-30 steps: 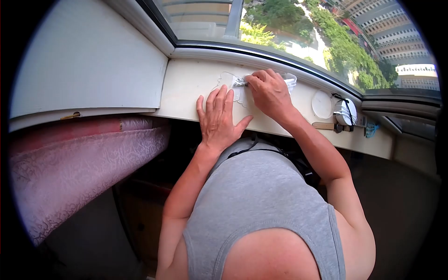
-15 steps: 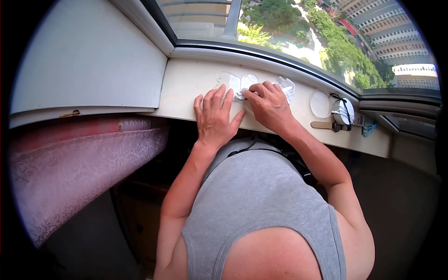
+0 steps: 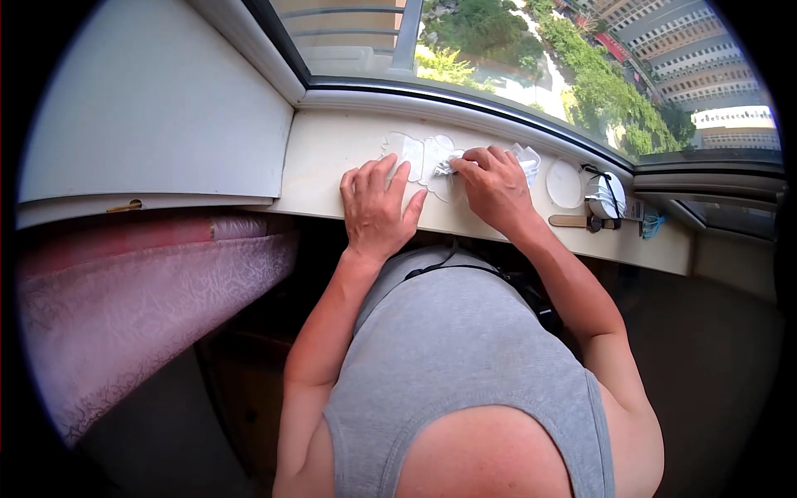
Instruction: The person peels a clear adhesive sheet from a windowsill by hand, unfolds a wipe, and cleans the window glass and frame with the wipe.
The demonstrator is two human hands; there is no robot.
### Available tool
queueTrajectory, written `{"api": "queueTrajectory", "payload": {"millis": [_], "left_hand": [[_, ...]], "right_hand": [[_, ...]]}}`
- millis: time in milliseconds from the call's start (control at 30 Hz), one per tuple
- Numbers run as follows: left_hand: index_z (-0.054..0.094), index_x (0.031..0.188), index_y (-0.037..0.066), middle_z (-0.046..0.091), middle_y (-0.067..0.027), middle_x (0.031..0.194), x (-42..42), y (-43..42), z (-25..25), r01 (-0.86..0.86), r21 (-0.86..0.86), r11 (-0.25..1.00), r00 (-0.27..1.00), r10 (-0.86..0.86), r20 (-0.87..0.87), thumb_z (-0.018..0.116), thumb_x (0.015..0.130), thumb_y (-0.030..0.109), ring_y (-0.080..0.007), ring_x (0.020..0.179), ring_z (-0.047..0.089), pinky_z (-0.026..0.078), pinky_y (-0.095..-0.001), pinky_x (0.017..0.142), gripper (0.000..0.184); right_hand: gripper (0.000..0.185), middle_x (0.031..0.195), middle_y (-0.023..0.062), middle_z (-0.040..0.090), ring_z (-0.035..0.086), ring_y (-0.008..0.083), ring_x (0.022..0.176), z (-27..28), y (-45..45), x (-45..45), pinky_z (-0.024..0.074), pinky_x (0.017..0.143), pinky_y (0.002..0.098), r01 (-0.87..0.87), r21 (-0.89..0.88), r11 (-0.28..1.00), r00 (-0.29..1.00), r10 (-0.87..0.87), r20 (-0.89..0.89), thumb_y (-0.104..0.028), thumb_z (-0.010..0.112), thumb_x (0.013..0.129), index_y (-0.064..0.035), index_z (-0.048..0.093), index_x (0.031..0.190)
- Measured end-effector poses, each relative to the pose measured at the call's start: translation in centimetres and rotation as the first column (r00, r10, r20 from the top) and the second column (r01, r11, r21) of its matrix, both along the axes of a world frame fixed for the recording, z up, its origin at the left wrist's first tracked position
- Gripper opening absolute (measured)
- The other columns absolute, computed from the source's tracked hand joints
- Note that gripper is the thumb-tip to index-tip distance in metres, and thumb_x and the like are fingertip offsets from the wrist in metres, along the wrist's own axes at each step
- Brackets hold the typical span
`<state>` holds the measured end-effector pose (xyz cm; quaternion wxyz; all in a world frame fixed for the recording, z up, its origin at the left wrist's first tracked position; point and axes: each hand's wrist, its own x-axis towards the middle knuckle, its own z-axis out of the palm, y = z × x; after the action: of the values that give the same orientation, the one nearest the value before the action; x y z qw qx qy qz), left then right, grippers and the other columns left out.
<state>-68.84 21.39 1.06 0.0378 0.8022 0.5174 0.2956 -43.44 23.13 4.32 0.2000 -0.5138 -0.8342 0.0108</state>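
On the windowsill lies a flat, clear and white piece with a wavy outline (image 3: 408,152), its material too small to make out. My left hand (image 3: 375,206) rests at its near left edge, fingers spread and palm down. Just to the right, my right hand (image 3: 500,189) has thumb and fingers pinched on a small crumpled whitish piece (image 3: 444,166), which lies over the clear one. The fingers partly cover it. Behind the right hand shows a folded white item with a looped strap (image 3: 526,159).
Along the pale sill (image 3: 320,170) to the right are a round clear disc (image 3: 565,183), a white rounded object with black cord (image 3: 606,196), a tan strip (image 3: 569,221) and a blue cord bundle (image 3: 653,225). A window frame (image 3: 465,106) borders the back; pink patterned fabric (image 3: 158,290) hangs left.
My right hand has shifted slightly to the right with the crumpled piece, uncovering more of the clear outline. The left hand stays nearly in place, a little lower.
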Motion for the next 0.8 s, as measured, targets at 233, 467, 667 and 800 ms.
{"api": "queueTrajectory", "payload": {"millis": [233, 467, 667, 800], "left_hand": [[0.078, 0.139, 0.006, 0.068, -0.013, 0.148, 0.0, 0.0, 0.2, 0.017, 0.026, 1.0, 1.0, -0.017, 0.008, 0.09, 0.095, 0.034, -0.0338, 0.139, 0.06, 0.042, -0.0553, 0.122, 0.053], [0.078, 0.142, 0.008, 0.07, -0.0123, 0.149, 0.3, -0.1, 0.3, -0.005, 0.022, 1.0, 1.0, 0.004, 0.012, 0.089, 0.097, 0.033, -0.0342, 0.139, 0.061, 0.041, -0.054, 0.122, 0.053], [0.081, 0.137, 0.008, 0.072, -0.0114, 0.145, 0.3, 0.0, 0.1, -0.002, 0.034, 0.999, 1.0, 0.001, 0.016, 0.088, 0.099, 0.031, -0.0328, 0.137, 0.063, 0.042, -0.0528, 0.121, 0.045], [0.082, 0.137, 0.009, 0.074, -0.0103, 0.143, 0.5, -0.1, 0.0, -0.04, 0.051, 0.998, 0.999, 0.04, 0.007, 0.087, 0.1, 0.03, -0.0324, 0.134, 0.064, 0.044, -0.0522, 0.12, 0.043]], "right_hand": [[0.025, 0.114, 0.003, 0.079, 0.072, 0.0265, 0.108, 0.1, 2.1, -2.8, 0.0551, 0.094, 0.0431, -0.076, 0.054, 0.996, 0.997, 0.076, 0.005, -0.008, 0.08, 0.092, -0.014, 0.086, 0.115], [0.024, 0.113, 0.0015, 0.079, 0.071, 0.0258, 0.108, -0.5, 2.7, 0.2, 0.0544, 0.094, 0.0424, 0.003, 0.03, 1.0, 1.0, -0.002, -0.008, -0.005, 0.08, 0.091, -0.0139, 0.087, 0.113], [0.025, 0.113, 0.0009, 0.079, 0.071, 0.024, 0.108, 0.8, 0.8, -2.0, 0.0539, 0.093, 0.0401, -0.108, -0.015, 0.994, 0.994, 0.108, 0.007, -0.006, 0.08, 0.091, -0.0122, 0.088, 0.114], [0.024, 0.112, 0.0014, 0.079, 0.071, 0.0252, 0.108, 0.1, 1.0, 0.2, 0.054, 0.093, 0.0413, -0.032, 0.034, 0.999, 0.999, 0.032, -0.018, -0.006, 0.08, 0.091, -0.0122, 0.088, 0.112]]}}
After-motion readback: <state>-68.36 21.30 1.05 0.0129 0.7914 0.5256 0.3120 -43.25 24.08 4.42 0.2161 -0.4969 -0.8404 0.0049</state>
